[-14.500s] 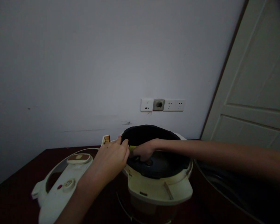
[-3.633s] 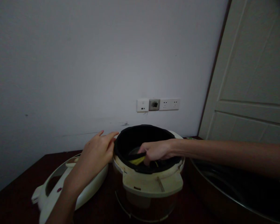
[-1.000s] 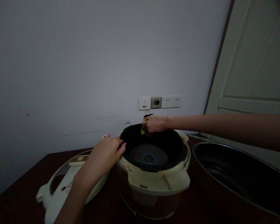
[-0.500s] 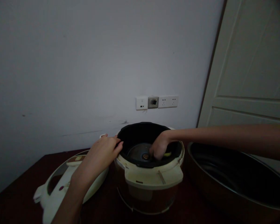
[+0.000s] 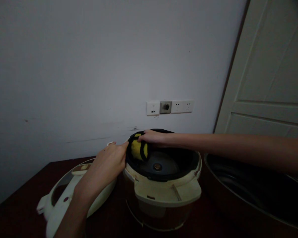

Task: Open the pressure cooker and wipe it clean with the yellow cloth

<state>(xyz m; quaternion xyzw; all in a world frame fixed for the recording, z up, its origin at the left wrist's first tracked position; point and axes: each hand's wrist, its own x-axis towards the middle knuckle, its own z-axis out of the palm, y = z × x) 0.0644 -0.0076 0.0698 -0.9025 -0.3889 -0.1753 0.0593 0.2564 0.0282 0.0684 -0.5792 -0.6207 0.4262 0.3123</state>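
A cream pressure cooker body (image 5: 167,193) stands open on the dark table, its black inner wall and round heating plate (image 5: 159,165) showing. My right hand (image 5: 152,138) reaches in from the right and presses a yellow and black cloth (image 5: 138,150) against the inner wall at the far left rim. My left hand (image 5: 106,165) rests on the cooker's left rim, fingers curled over the edge beside the cloth.
The cooker's cream lid (image 5: 64,195) lies on the table to the left, under my left forearm. A large metal basin (image 5: 258,195) sits to the right. Wall sockets (image 5: 170,107) are behind the cooker, and a white door (image 5: 273,82) stands at the right.
My right hand has come up from the bottom of the cooker to the far left rim, bringing the yellow cloth with it. My left hand has stayed on the rim.
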